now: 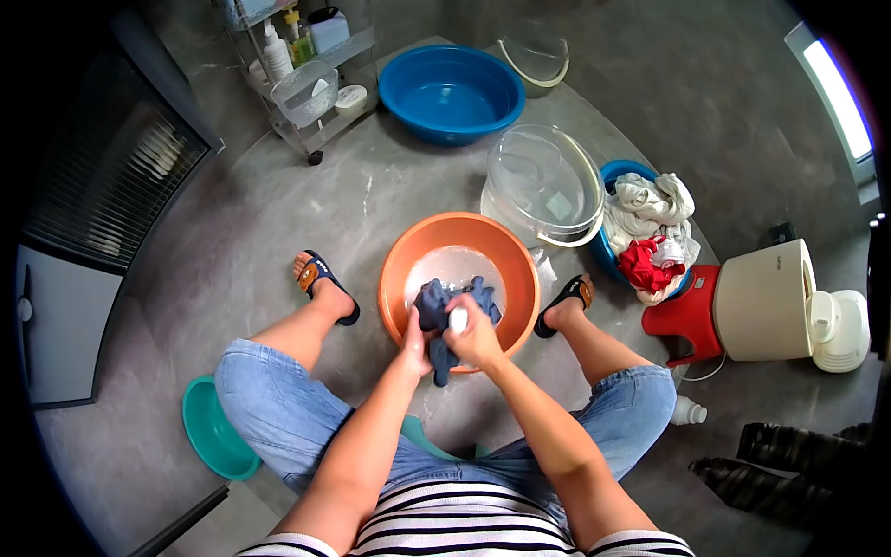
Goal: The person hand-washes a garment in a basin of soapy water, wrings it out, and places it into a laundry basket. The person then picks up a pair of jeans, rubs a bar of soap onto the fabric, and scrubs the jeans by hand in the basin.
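Observation:
An orange basin (pixel 395 265) with sudsy water stands on the floor between my feet. A wet dark blue-grey garment (pixel 441 302) is bunched over its near side, and one end hangs past the rim. My left hand (pixel 415 345) grips the garment at its left edge. Closed around a small white rounded object (pixel 458 320), my right hand (pixel 478 339) is over the cloth. The object's lower part is hidden by my fingers, so its exact kind is unclear.
A clear bucket (pixel 534 176) and a blue basin (pixel 450 130) stand beyond the orange one. To the right are a tub of laundry (pixel 650 209), a red stool (pixel 682 316) and a cream appliance (pixel 766 302). A green basin (pixel 209 436) is at left.

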`<state>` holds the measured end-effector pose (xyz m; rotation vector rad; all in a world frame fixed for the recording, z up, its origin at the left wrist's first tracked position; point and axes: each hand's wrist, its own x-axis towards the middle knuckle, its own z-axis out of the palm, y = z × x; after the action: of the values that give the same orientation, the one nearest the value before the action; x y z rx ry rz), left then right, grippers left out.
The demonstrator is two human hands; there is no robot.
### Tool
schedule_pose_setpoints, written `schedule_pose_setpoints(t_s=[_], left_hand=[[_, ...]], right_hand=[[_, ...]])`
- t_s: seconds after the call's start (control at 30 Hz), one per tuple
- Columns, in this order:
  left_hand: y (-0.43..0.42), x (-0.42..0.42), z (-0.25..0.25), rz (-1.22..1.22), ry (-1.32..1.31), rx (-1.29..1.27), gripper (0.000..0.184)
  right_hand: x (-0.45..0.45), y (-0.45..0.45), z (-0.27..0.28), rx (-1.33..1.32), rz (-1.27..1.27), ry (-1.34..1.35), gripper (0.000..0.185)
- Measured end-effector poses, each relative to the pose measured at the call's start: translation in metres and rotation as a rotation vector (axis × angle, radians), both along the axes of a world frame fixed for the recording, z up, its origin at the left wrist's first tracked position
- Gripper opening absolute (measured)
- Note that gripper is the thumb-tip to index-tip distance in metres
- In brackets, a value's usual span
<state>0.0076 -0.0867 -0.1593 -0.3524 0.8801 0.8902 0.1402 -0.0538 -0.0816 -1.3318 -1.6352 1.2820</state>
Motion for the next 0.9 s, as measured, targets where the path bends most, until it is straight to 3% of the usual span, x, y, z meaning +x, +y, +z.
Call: schedule_pose_setpoints(t_s=[0.07, 0.1, 0.17, 0.2, 0.27, 0.37, 0.4, 0.47, 0.53, 0.6, 0.63, 0.67, 0.77, 0.8, 0.9], left_hand=[[0.016, -0.007, -0.024, 0.086, 0.049, 0.325, 0.076], [0.015, -0.005, 0.065, 0.123, -0.020, 0.331, 0.070], [0.015, -0.009, 0.009, 0.218, -0.065, 0.356, 0.060], [0.011, -0.009, 0.036, 0.204, -0.127, 0.368, 0.057], [0.005, -0.007, 0.068, 0.173, -0.201, 0.438, 0.055], [0.004, -0.005, 0.009, 0.292, -0.268, 0.673, 0.045], [0.006, -0.002, 0.034, 0.254, -0.111, 0.515, 0.046], [0.010, 0.000, 0.053, 0.259, -0.220, 0.375, 0.046], [0.005, 0.009, 0.062, 0.249, -0.163, 0.351, 0.050], [0.003, 0.008, 0.072, 0.206, -0.234, 0.398, 0.052], [0.004, 0.007, 0.066, 0.255, -0.218, 0.387, 0.057], [0.008, 0.005, 0.058, 0.313, -0.208, 0.363, 0.062], [0.018, -0.010, 0.015, 0.186, -0.230, 0.612, 0.081], [0.013, -0.010, 0.023, 0.206, -0.233, 0.571, 0.086], [0.014, 0.001, 0.055, 0.295, -0.146, 0.499, 0.071]], right_hand=[[-0.008, -0.018, 0.037, 0.115, 0.417, -0.238, 0.040], [-0.014, -0.031, 0.048, 0.118, 0.529, -0.298, 0.041], [-0.018, -0.037, 0.068, 0.151, 0.602, -0.290, 0.041], [-0.019, -0.036, 0.070, 0.176, 0.616, -0.288, 0.041], [-0.023, -0.028, 0.068, 0.397, 0.510, -0.434, 0.046], [-0.022, -0.006, 0.051, 0.582, 0.258, -0.529, 0.060], [-0.020, 0.001, 0.044, 0.620, 0.158, -0.515, 0.063], [-0.016, 0.015, 0.006, 0.603, -0.019, -0.618, 0.068], [-0.008, 0.035, -0.014, 0.327, -0.225, -0.651, 0.061], [0.007, 0.055, -0.030, -0.196, -0.211, -0.296, 0.058], [0.004, 0.048, -0.015, -0.050, -0.181, -0.310, 0.059], [-0.003, 0.039, -0.001, -0.128, -0.124, -0.381, 0.062], [-0.033, -0.009, 0.027, 0.353, 0.017, -0.476, 0.067], [-0.035, -0.014, 0.025, 0.454, 0.057, -0.531, 0.071], [-0.034, 0.007, 0.002, 0.451, -0.079, -0.639, 0.072]])
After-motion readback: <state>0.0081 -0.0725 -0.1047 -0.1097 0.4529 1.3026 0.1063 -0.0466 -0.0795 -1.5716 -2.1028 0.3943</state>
